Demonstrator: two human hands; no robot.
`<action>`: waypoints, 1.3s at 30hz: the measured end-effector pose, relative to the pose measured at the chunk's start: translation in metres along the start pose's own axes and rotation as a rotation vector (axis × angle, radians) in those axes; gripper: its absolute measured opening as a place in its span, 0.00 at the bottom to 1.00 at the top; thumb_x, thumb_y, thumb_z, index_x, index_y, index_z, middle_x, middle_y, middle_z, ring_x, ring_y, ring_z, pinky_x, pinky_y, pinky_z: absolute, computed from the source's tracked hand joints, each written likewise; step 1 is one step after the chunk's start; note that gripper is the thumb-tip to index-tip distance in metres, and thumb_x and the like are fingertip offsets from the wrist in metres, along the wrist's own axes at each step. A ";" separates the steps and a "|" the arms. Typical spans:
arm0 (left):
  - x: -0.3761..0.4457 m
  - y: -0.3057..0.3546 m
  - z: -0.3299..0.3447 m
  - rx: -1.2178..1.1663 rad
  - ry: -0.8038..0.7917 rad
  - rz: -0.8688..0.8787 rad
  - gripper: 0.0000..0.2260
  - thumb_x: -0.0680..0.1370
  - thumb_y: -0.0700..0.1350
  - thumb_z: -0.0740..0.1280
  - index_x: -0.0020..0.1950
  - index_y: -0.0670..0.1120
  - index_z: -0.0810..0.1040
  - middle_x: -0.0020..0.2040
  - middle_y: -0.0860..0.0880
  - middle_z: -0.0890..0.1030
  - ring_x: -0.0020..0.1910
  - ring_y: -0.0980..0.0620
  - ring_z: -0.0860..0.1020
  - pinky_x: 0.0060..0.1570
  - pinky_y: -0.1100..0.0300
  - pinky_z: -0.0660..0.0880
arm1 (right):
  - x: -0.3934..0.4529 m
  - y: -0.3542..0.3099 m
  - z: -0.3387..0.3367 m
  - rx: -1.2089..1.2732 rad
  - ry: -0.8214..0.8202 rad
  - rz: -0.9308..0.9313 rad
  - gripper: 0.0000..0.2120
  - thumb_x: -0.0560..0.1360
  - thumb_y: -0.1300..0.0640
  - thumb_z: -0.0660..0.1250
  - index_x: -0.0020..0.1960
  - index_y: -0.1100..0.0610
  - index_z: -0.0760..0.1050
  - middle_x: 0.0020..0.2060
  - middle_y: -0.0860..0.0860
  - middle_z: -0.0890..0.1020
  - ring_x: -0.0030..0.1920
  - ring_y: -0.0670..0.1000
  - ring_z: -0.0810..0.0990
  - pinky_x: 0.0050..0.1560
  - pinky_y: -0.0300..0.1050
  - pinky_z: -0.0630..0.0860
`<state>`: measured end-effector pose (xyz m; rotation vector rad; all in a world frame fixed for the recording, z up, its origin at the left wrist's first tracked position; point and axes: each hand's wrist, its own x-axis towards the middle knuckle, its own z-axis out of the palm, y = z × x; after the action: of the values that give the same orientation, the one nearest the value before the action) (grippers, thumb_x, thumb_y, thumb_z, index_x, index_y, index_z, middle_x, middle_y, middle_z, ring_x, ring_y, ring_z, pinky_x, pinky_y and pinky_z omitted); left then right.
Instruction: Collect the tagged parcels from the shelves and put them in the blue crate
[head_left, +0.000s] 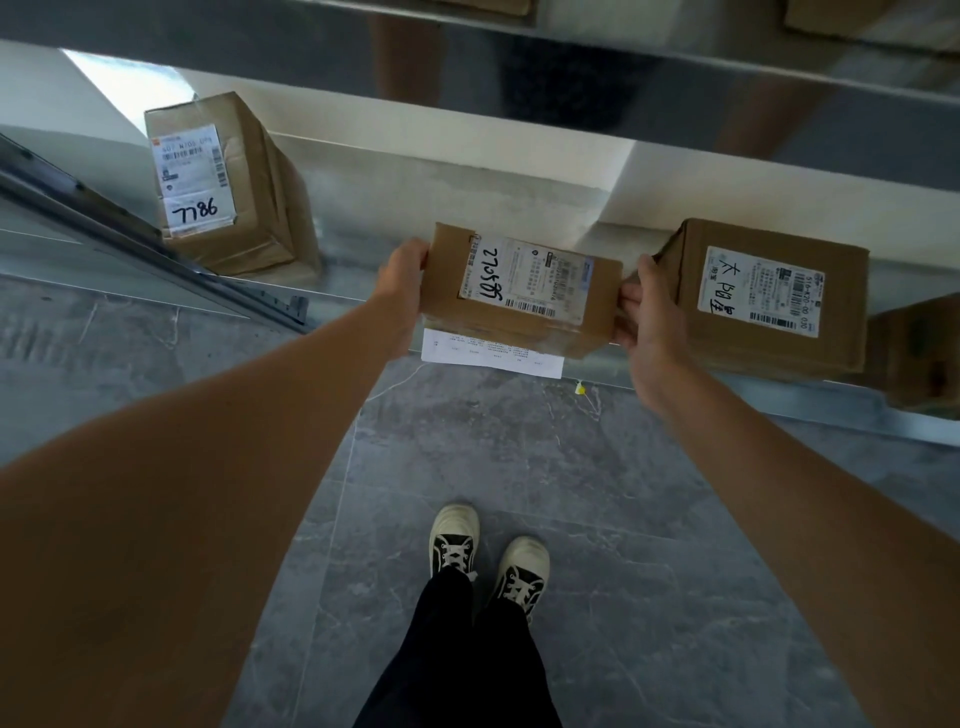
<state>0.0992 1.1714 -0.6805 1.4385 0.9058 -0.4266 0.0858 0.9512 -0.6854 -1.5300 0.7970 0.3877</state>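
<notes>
A brown cardboard parcel (524, 288) with a white shipping label and handwritten digits sits at the front edge of a low metal shelf (363, 228). My left hand (402, 278) grips its left end and my right hand (647, 306) grips its right end. A white paper slip (491, 358) hangs below it over the shelf edge. A taller parcel marked 7786 (228, 187) stands at the back left of the shelf. Another labelled parcel (769, 296) lies just right of my right hand. No blue crate is in view.
A higher shelf (571, 57) overhangs at the top with boxes on it. A further brown box (919, 353) shows at the far right edge. Grey tiled floor (649, 519) spreads below, with my two shoes (488, 556) standing on it.
</notes>
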 end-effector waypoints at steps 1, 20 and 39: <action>0.002 0.000 0.000 -0.001 0.010 -0.001 0.06 0.79 0.45 0.55 0.49 0.48 0.71 0.44 0.51 0.75 0.45 0.52 0.71 0.52 0.57 0.67 | 0.003 -0.001 0.003 0.005 -0.011 0.000 0.39 0.69 0.30 0.61 0.69 0.56 0.73 0.64 0.53 0.79 0.64 0.52 0.76 0.69 0.56 0.70; -0.030 -0.001 0.054 0.427 0.481 0.816 0.21 0.79 0.45 0.57 0.72 0.42 0.65 0.70 0.43 0.68 0.68 0.47 0.67 0.68 0.54 0.65 | -0.009 -0.020 -0.020 -0.239 0.315 -0.535 0.19 0.77 0.43 0.61 0.59 0.56 0.72 0.54 0.48 0.77 0.55 0.47 0.75 0.55 0.40 0.69; -0.081 -0.079 0.256 -0.056 0.026 0.143 0.14 0.82 0.48 0.53 0.64 0.48 0.72 0.58 0.48 0.76 0.59 0.49 0.73 0.61 0.54 0.69 | 0.041 0.027 -0.230 -0.220 0.212 -0.180 0.15 0.84 0.53 0.51 0.63 0.58 0.71 0.53 0.51 0.74 0.54 0.50 0.72 0.52 0.42 0.66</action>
<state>0.0613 0.8945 -0.7005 1.4492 0.8231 -0.2745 0.0468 0.7202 -0.7007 -1.8564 0.7912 0.1854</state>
